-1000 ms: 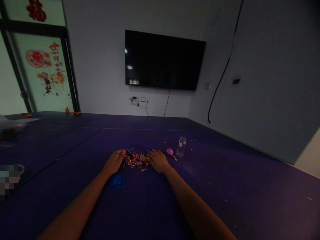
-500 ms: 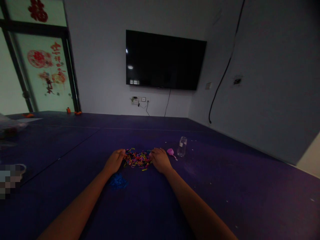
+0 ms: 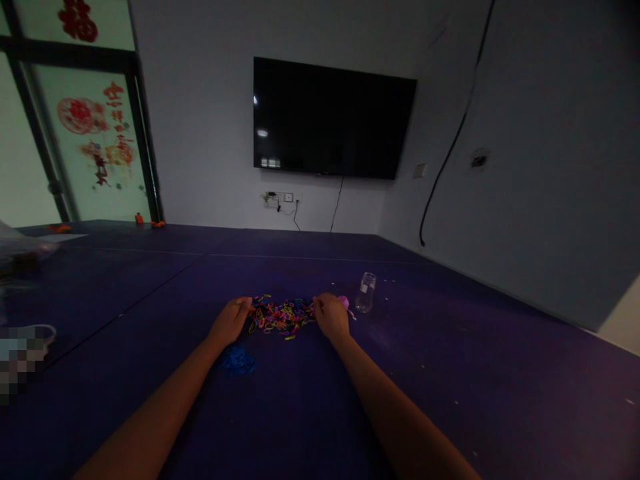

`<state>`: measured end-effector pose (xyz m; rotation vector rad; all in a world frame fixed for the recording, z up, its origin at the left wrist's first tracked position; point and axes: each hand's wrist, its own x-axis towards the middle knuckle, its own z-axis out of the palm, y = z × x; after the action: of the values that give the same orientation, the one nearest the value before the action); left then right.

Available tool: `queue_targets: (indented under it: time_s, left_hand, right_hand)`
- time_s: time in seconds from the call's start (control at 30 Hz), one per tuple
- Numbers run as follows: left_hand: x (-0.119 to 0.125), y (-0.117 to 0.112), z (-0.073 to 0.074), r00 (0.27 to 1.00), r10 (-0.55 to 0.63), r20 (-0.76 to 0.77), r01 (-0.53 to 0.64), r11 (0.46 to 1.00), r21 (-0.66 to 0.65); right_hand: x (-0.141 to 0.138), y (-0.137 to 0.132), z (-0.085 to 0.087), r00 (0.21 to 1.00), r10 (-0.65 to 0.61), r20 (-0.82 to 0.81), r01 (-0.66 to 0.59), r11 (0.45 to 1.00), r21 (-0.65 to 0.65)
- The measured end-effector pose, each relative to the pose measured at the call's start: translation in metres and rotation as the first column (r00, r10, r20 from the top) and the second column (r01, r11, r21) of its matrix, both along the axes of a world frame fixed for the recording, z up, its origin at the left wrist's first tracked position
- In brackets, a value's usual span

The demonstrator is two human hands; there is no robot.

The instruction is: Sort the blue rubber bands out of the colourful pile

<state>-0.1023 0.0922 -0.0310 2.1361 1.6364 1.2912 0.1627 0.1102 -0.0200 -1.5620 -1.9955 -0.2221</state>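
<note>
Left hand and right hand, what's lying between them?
In the head view, a loose spread of small multicoloured loops lies between the left hand and the right hand, on the purple surface.

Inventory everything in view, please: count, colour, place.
loops: many, mixed colours, centre
blue pile: one, blue, nearer than loops
pink object: one, pink, right of loops, partly hidden
jar: one, clear, right of pink object
surface: one, purple-blue, beneath these
specks: several, white, on the surface
television: one, black, far wall
wall plates: several, mostly white, far wall, right wall
cables: several, black, right wall and below television
glass door: one, pale green with red decorations, left
orange items: three, orange, near glass door
plastic: one, clear, left edge
blurred item: one, colour unclear, lower left
left hand: one, bare, loops' left edge
right hand: one, bare, loops' right edge
</note>
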Motion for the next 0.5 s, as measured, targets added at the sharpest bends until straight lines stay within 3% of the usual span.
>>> queue_targets:
  time_s: [0.23,0.33,0.5]
  left_hand:
    - [0.000,0.001,0.002,1.000,-0.012,0.000,0.012,1.000,-0.015]
    - [0.000,0.001,0.001,1.000,-0.001,0.002,0.001,1.000,-0.021]
    - [0.000,0.001,-0.001,1.000,0.002,0.011,-0.001,1.000,-0.023]
  right_hand:
    - [-0.012,0.000,-0.003,0.939,0.305,0.159,-0.294,0.952,-0.089]
    - [-0.013,0.000,-0.006,0.923,0.320,0.214,-0.299,0.946,-0.126]
    - [-0.012,-0.001,-0.005,0.941,0.243,0.236,-0.216,0.967,-0.135]
